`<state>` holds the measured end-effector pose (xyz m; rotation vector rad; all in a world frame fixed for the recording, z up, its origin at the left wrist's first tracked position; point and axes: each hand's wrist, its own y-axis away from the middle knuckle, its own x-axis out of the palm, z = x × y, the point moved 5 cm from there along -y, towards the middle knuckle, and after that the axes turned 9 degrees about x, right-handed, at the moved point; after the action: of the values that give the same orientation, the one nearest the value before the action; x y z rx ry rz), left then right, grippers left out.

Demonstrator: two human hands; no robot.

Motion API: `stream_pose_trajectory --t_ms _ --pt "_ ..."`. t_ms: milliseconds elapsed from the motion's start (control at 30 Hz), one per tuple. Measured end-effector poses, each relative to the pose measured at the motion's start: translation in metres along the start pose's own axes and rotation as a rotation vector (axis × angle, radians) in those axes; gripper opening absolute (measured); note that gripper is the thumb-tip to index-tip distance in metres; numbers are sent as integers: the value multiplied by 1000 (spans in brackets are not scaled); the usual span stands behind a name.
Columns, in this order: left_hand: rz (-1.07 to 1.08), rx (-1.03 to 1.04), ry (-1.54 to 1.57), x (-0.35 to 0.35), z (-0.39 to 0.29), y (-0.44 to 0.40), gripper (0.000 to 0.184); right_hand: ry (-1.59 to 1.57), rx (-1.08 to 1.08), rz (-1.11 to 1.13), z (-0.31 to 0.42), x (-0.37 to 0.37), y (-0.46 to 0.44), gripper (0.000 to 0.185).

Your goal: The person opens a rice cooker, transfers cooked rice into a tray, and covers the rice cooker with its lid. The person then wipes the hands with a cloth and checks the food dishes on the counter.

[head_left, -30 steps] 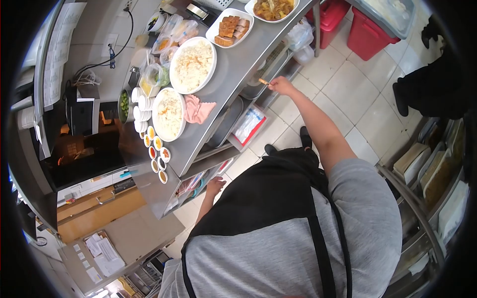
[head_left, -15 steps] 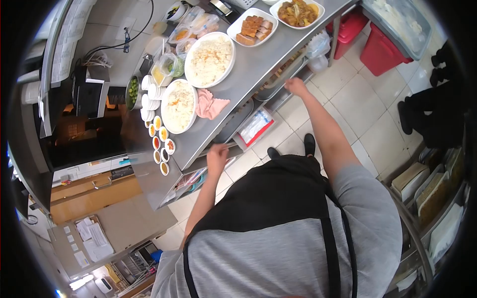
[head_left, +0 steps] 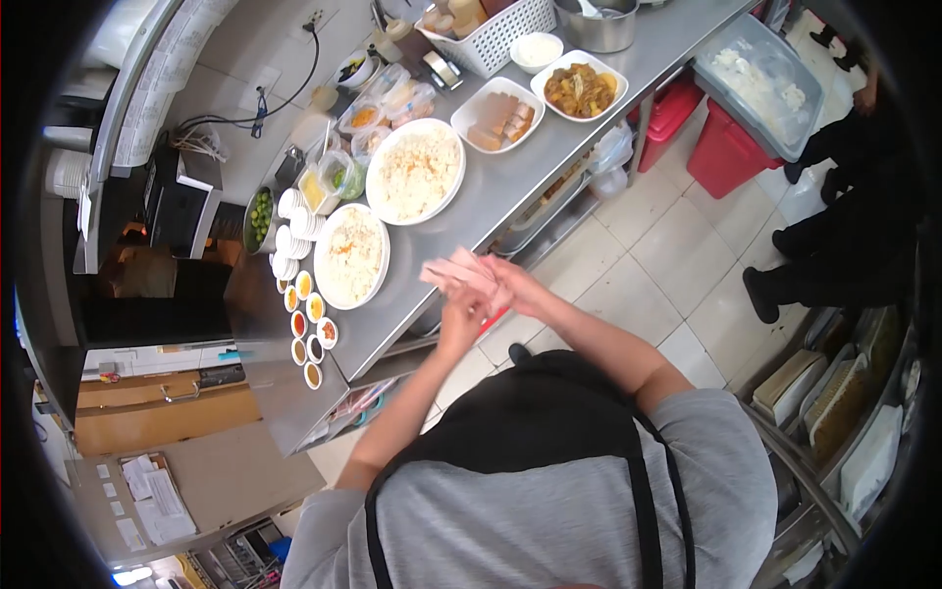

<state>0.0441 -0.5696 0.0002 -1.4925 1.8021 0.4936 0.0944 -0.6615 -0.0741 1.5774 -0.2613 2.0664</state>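
A pink cloth (head_left: pixel 465 273) is bunched up between my two hands, just off the front edge of the steel counter. My left hand (head_left: pixel 465 316) grips its lower side with curled fingers. From the other side, my right hand (head_left: pixel 520 289) is closed round the cloth's right end. Beyond the hands stand two big white dishes of rice, the nearer rice dish (head_left: pixel 351 257) and the farther rice dish (head_left: pixel 415 173), both topped with orange bits. Farther along are a white dish of sliced meat (head_left: pixel 497 116) and a dish of brown stew (head_left: pixel 581 91).
Several small sauce cups (head_left: pixel 298 323) line the counter's left end beside stacked white lids (head_left: pixel 294 232). A white basket (head_left: pixel 496 37) and a metal pot (head_left: pixel 598 25) stand at the back. Red bins (head_left: pixel 731 155) sit on the floor, with people in dark clothing (head_left: pixel 852 216) at right.
The pink cloth has left the counter and is now in both my hands. My hands have come together from far apart. The view has shifted, showing more of the counter's back.
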Motion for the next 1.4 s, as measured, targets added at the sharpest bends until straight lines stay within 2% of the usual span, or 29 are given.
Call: stream_pose_trajectory --t_ms 33,67,100,167,233,300,333,400,433,467,567,633,667,700,733,767,800,833,967,1033,1100,1167,1200,1267,1300,1333,1400 --pt "-74 -106 134 -11 -35 0 9 141 -91 -138 3 0 -3 35" --pt "-138 -88 114 -25 -47 3 9 280 -180 -276 5 2 -5 31" --pt "-204 -73 94 -41 -53 9 9 286 -185 -277 8 9 -9 31" --pt "-309 -134 117 -72 -46 23 7 1003 -610 -360 32 44 -2 27" --pt "-414 -234 188 -94 -38 35 7 1410 -787 -139 23 83 -10 25" --pt "-415 -248 203 -100 -35 35 7 1933 -771 30 -19 86 -53 31" --pt "-411 -272 215 -100 -34 35 7 1936 -773 25 -23 80 -61 31" --pt "-401 -276 203 -92 -28 34 8 2124 -1176 19 -25 83 -59 29" --pt "-368 -251 155 -88 -30 32 8 2154 -1206 60 -23 80 -58 32" --pt "-336 -227 107 -83 -33 29 9 2157 -1206 52 -16 72 -57 32" --pt "-317 -254 103 -78 -40 31 7 2143 -1158 211 26 39 -39 29" --pt "-300 -259 74 -76 -31 39 7 1325 -558 161 71 1 -43 23" --pt "-303 -324 148 -72 -17 48 9 1156 -415 68 119 54 7 24" --pt "-304 -386 221 -67 -8 54 10 1367 -556 201 157 100 50 21" --pt "-301 -387 225 -63 -8 54 10 1895 -1155 297 170 96 64 35" --pt "-313 -405 246 -59 -8 54 11 1891 -1340 177 180 87 75 41" --pt "-324 -424 266 -55 -7 54 11 1933 -1379 74 194 83 85 40" --pt "-321 -398 266 -50 -8 52 12 1934 -1376 70 200 68 92 40" --pt "-308 -422 308 -32 -9 40 9 1964 -1191 -726 236 -38 111 25" --pt "-283 -395 314 -25 -15 31 9 1687 -1082 -975 253 -61 144 26" --pt "-255 -386 327 -20 -13 25 9 1043 -1054 -1129 281 -90 174 26" --pt "-217 -379 321 -14 -9 17 10 865 -1236 -1478 322 -134 186 20" --pt "-186 -374 313 -12 -7 13 10 860 -1237 -1486 344 -162 176 20" --pt "-152 -351 306 -14 -8 0 10 752 -1181 -1339 380 -216 149 30" --pt "-139 -339 291 -16 -8 -7 10 703 -1072 -1273 386 -226 129 29" --pt "-127 -328 277 -17 -7 -11 10 656 -964 -1206 387 -226 105 29" --pt "-123 -323 305 -24 0 -19 11 571 -934 -1105 350 -162 96 29"
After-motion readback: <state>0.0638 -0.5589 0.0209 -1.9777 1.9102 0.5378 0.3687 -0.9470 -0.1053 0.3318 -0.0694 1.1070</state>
